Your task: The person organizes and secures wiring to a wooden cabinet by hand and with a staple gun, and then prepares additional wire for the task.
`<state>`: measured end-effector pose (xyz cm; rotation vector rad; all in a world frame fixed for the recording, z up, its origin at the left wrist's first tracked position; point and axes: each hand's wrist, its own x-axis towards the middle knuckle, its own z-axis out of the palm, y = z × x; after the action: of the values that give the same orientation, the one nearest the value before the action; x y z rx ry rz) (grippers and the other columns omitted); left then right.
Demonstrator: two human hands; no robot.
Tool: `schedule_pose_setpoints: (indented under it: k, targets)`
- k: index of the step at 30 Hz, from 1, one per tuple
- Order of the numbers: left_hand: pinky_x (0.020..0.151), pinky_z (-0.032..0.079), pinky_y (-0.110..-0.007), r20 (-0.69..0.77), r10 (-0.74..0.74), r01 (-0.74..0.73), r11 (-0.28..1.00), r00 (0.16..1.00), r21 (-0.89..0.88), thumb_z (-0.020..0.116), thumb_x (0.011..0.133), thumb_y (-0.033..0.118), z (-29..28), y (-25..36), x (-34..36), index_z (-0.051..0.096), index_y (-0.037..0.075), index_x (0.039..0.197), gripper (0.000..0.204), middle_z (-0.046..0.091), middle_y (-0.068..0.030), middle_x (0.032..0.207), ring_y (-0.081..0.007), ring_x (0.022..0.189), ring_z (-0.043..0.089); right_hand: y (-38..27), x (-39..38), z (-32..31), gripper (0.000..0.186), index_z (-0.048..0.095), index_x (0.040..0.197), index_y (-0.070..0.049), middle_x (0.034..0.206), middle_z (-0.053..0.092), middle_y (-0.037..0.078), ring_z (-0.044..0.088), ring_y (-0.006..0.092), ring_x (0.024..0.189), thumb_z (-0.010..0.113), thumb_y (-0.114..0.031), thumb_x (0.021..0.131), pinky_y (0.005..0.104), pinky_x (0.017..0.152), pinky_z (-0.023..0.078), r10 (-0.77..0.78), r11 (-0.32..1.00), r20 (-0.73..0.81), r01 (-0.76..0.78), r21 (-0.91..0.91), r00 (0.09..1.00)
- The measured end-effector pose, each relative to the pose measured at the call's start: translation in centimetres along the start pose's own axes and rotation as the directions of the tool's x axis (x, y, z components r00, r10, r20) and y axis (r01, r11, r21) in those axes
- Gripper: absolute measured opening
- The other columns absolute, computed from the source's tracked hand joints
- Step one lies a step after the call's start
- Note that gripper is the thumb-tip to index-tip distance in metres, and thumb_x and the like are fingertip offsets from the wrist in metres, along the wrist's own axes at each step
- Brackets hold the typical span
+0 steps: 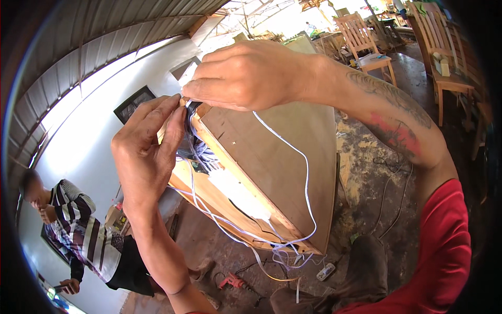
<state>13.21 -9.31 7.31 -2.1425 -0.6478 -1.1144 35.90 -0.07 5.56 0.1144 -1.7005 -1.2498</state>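
A tall wooden box (282, 152) with a flat brown side panel stands before me. At its far upper corner my left hand (149, 141) pinches with thumb and fingers. Over the same corner bends my right hand (240, 76), its fingers closed and almost meeting the left fingertips. What the two hands grip there is too small and hidden to make out. Just below them, a tangle of wires (201, 152) fills an opening in the narrow wooden face. Beneath it sits a bright white panel (238, 193). A thin white cable (299, 150) loops down across the side panel.
On the floor lie a red power drill (232, 281) and a white power strip (326, 271). To the left, a person in a striped shirt (94, 240) holds a phone (63, 286). Wooden chairs (366, 44) stand at the far right. Dark cords (387, 193) trail over the stained floor.
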Motion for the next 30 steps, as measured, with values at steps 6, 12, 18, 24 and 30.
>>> schedule_pose_setpoints:
  k: [6, 12, 18, 24, 30]
  targets:
    - [0.074, 0.058, -0.032, -0.061, 0.079, -0.075, 0.995, 0.995, 0.07, 0.078, 0.09, 0.0, 0.7, 0.0, -0.3, 0.078, -0.005, 0.107, 0.017, 0.078, -0.0174, 0.099, -0.0222, 0.082, 0.074, -0.1, 0.4, -1.5, 0.01, 0.064, 0.093, -0.006, 0.079, 0.064, 0.007, 0.072, 0.0263, 0.081, 0.063, -0.015, 0.09, 0.0396, 0.068, 0.06, -0.031, 0.998, 0.087, 0.035, -0.044, 0.996]
    - [0.074, 0.058, -0.032, -0.047, 0.025, -0.027, 0.999, 0.999, -0.037, 0.077, 0.091, 0.001, 0.2, -0.5, -0.2, 0.078, -0.004, 0.107, 0.017, 0.078, -0.017, 0.097, -0.0223, 0.082, 0.074, 0.4, 1.5, -2.0, 0.011, 0.058, 0.093, -0.005, 0.081, 0.065, 0.01, 0.071, 0.0304, 0.081, 0.065, -0.014, 0.09, 0.0428, 0.067, 0.058, -0.043, 0.999, 0.165, 0.04, 0.016, 0.985]
    - [0.076, 0.06, -0.026, 0.221, -0.276, 0.353, 0.765, 0.935, -0.538, 0.079, 0.095, 0.01, -0.3, -3.4, 0.0, 0.075, 0.0, 0.126, 0.033, 0.079, -0.0092, 0.103, -0.0102, 0.086, 0.072, 0.3, 2.2, -2.0, 0.02, 0.057, 0.095, -0.005, 0.082, 0.065, 0.012, 0.07, 0.0337, 0.082, 0.07, -0.019, 0.092, 0.0468, 0.069, 0.056, 0.011, 0.995, 0.206, -0.031, 0.094, 0.978]
    - [0.07, 0.056, -0.025, 0.23, -0.274, 0.354, 0.793, 0.934, -0.495, 0.078, 0.096, 0.01, -0.3, -3.3, -0.6, 0.073, 0.0, 0.13, 0.035, 0.078, -0.0072, 0.101, -0.0074, 0.08, 0.068, 0.3, 2.7, -2.2, 0.022, 0.057, 0.098, -0.006, 0.083, 0.066, 0.012, 0.07, 0.0354, 0.082, 0.071, -0.023, 0.093, 0.0483, 0.069, 0.057, 0.039, 0.995, 0.252, -0.06, 0.076, 0.967]
    - [0.067, 0.056, -0.028, -0.038, -0.118, 0.103, 0.956, 0.992, -0.275, 0.074, 0.096, 0.007, 1.7, -2.7, -2.1, 0.072, -0.005, 0.125, 0.031, 0.077, -0.0123, 0.094, -0.0123, 0.074, 0.07, 0.1, 2.9, -2.9, 0.022, 0.059, 0.102, -0.006, 0.086, 0.068, 0.014, 0.071, 0.0365, 0.08, 0.069, -0.024, 0.095, 0.0486, 0.068, 0.058, 0.044, 0.998, 0.306, -0.054, 0.026, 0.951]
